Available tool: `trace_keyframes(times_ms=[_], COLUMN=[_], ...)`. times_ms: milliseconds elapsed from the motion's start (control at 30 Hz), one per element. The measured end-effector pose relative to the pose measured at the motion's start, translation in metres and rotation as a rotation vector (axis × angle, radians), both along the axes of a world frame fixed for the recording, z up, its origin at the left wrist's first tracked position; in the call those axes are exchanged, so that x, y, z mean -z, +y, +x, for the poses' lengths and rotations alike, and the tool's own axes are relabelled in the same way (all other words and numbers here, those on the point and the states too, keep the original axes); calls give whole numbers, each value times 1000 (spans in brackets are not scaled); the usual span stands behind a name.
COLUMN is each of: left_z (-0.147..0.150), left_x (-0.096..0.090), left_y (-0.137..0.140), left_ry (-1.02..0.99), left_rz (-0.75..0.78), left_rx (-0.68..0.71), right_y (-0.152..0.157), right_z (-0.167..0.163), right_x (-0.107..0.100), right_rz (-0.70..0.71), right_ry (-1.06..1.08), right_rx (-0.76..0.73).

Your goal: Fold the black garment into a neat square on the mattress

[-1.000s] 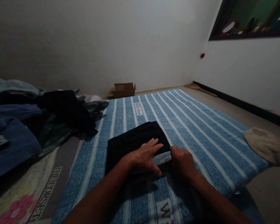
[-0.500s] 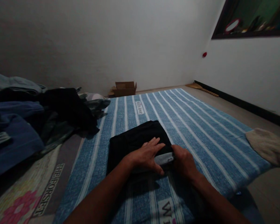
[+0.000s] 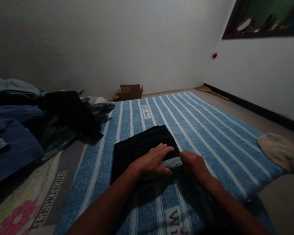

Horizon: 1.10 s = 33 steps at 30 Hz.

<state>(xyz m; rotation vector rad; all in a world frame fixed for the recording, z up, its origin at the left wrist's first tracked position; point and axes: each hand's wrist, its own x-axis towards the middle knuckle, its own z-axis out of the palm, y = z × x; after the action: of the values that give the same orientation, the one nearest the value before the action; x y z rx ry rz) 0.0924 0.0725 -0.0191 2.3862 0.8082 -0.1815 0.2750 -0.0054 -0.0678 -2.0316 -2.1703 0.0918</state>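
While the left hand (image 3: pixel 155 160) lies spread on the black garment (image 3: pixel 134 147), folded upon the striped sheet (image 3: pixel 198 124), the right hand (image 3: pixel 194 164) grips the garment's corner: probably straightening, which next calls for smoothing.

One left hand (image 3: pixel 155 160), one right hand (image 3: pixel 194 165), one folded black garment (image 3: pixel 142 142), one striped blue sheet (image 3: pixel 198 130), one clothes pile (image 3: pixel 66 111), one cardboard box (image 3: pixel 130 95).

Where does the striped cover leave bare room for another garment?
Bare striped cover lies between the folded black garment and the beige fuzzy item, and beyond the garment around the "With love" print. Crowded: heaped clothes at left, and the garment itself, where the left hand rests and the right hand grips an edge.
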Motion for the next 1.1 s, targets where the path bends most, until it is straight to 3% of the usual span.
trace_keyframes(times_ms=[233, 433, 667, 867, 1100], left_z=[9, 21, 30, 31, 40], left_x=[-13, -16, -9, -10, -14], left_y=[5, 9, 7, 11, 22], left_ry=[-9, 50, 113, 138, 161], left_rz=[94, 133, 307, 304, 317], left_rx=[66, 46, -77, -81, -84], right_y=[7, 18, 29, 34, 38], right_z=[9, 23, 35, 42, 46], right_x=[3, -5, -8, -4, 0], right_rz=[-66, -208, -338, -473, -521], right_ry=[97, 472, 831, 973, 1135], right_rx=[-42, -150, -174, -170, -176])
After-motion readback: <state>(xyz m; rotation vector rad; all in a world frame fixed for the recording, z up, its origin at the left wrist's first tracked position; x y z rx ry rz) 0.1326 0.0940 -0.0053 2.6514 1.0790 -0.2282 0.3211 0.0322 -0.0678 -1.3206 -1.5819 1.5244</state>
